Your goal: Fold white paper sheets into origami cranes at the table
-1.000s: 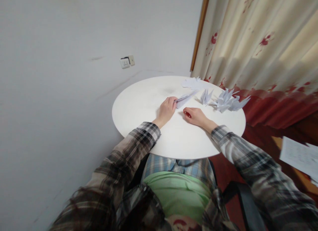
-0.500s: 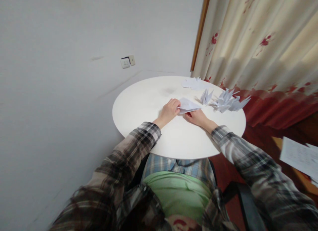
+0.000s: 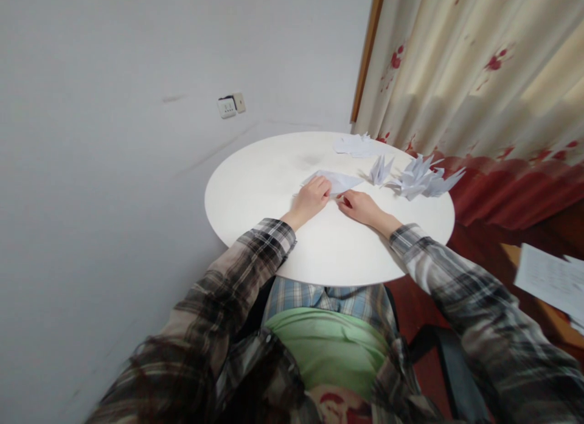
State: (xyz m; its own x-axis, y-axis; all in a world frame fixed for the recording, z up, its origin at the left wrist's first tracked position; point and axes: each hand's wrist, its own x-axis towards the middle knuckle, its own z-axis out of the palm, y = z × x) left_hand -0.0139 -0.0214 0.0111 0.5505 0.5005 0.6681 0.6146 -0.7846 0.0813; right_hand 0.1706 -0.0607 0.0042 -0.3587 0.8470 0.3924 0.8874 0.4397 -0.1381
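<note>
A folded sheet of white paper (image 3: 343, 181) lies on the round white table (image 3: 337, 247), its pointed ends to the left and right. My left hand (image 3: 314, 194) rests over its left part with curled fingers pressed on it, hiding some of the paper. At the near edge of the sheet is my right hand (image 3: 358, 205), fingers bent and closed at the paper's lower edge. Its fingertips are small and partly hidden. Just beyond, to the right, stands one folded paper crane (image 3: 379, 171).
Several more paper cranes (image 3: 418, 177) cluster at the table's right side. Flat white papers (image 3: 353, 145) lie at the far edge. A wall with a socket (image 3: 227, 107) is at left, a curtain (image 3: 438, 77) at right. Printed sheets (image 3: 550, 278) lie lower right.
The folded paper has shifted left and now spreads out on both sides of my left hand. My right hand has moved slightly from under it to its near edge.
</note>
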